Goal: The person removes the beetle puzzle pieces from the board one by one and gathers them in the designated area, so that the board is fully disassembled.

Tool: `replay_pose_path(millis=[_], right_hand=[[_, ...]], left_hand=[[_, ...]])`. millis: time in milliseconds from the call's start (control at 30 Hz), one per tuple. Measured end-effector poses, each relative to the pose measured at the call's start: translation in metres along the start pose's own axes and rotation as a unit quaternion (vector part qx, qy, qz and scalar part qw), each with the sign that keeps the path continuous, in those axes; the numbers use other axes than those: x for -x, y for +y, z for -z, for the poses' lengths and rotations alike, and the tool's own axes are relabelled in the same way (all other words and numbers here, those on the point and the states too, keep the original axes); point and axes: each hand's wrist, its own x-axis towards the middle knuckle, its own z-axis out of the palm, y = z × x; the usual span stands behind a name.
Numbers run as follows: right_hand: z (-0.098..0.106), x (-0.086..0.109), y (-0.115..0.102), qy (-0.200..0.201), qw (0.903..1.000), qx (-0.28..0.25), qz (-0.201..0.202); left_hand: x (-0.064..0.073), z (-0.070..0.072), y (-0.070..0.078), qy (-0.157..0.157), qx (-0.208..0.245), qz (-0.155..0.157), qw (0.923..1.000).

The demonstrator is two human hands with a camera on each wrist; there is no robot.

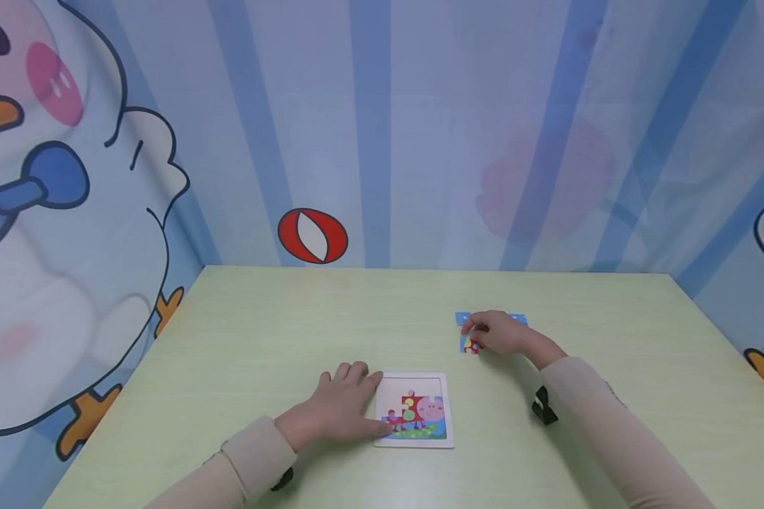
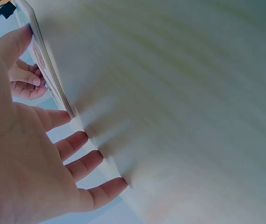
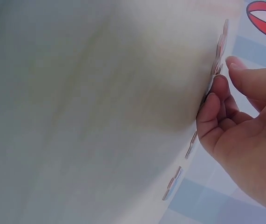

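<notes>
A square white-rimmed puzzle tray (image 1: 448, 424) lies flat on the table, holding a partly assembled picture of a pink pig in red. My left hand (image 1: 339, 411) rests at its left side, thumb over the lower left corner and fingers spread near the upper left one. Behind and to the right, my right hand (image 1: 499, 332) reaches down over loose puzzle pieces. A red and yellow piece (image 1: 468, 346) shows below its fingers, and a blue piece (image 1: 462, 318) peeks out beyond. In the right wrist view, bent fingertips (image 3: 210, 105) touch down among the pieces, with the thumb apart from them.
Another blue puzzle piece (image 1: 518, 319) lies behind the right hand. The pale wooden table (image 1: 280, 318) ends at a blue striped backdrop (image 1: 420, 141) with cartoon figures. Black wrist straps (image 1: 544, 406) hang under the sleeves.
</notes>
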Motion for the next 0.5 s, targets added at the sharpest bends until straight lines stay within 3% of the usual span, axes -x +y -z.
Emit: replay_pose_path(millis=[233,500], right_hand=[[0.006,0.003,-0.004,0.015,0.9997,0.009,0.014],[0.013,0.009,-0.021,0.031,0.9975,0.019,0.061]], left_hand=[[0.001,0.0,0.001,0.003,0.004,-0.001,1.0],[0.002,0.001,0.002,0.002,0.01,0.003,0.9999]])
